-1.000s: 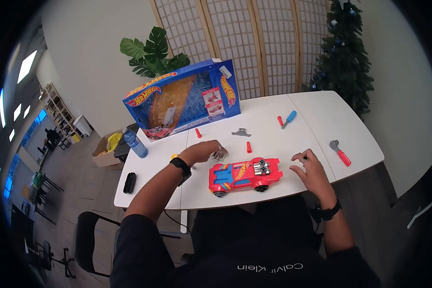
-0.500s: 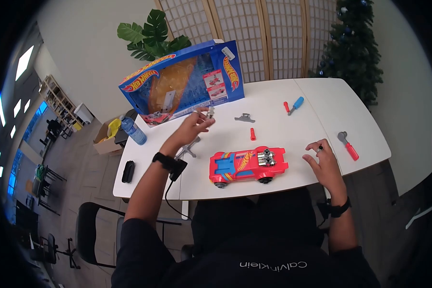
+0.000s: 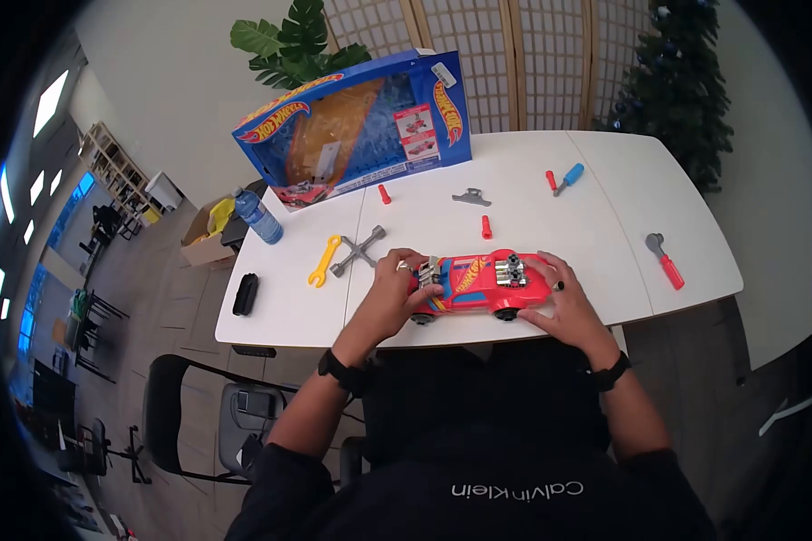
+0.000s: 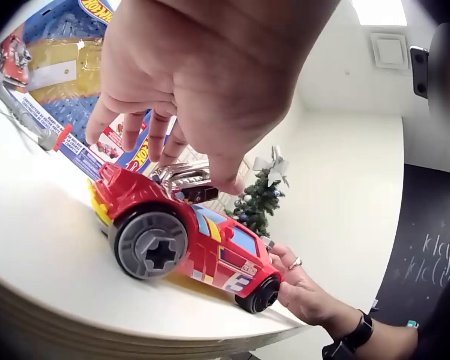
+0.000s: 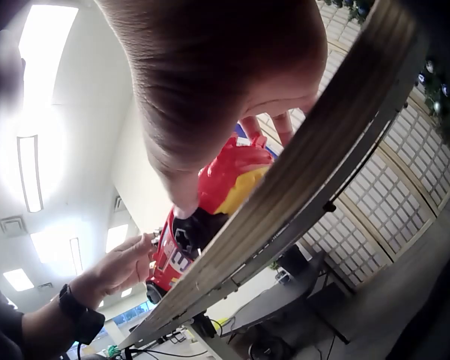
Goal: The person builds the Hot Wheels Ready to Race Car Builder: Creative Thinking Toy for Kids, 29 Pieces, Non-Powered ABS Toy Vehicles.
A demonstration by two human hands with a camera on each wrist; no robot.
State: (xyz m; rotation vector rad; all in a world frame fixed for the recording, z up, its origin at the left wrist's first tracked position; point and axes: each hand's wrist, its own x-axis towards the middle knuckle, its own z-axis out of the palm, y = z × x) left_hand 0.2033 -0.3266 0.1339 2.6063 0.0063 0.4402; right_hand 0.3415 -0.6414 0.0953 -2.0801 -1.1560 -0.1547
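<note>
A red toy car with blue and yellow markings stands on the white table in front of me. My left hand pinches a chrome toy engine piece at the car's left end, over its blue bed. In the left wrist view that chrome engine piece sits right at the car's top, behind the large grey wheel. My right hand grips the car's other end, thumb by the black wheel, fingers over the far side. Another chrome engine is mounted near that hand.
Left of the car lie a yellow wrench and a grey cross wrench. Behind are red pieces, a grey part and a blue screwdriver. A red-handled tool lies right. The toy box and water bottle stand at back left.
My left hand has carried the chrome engine piece from above the table, left of the car, to the car's bed. The right hand has moved in from beside the car and now grips its end.
</note>
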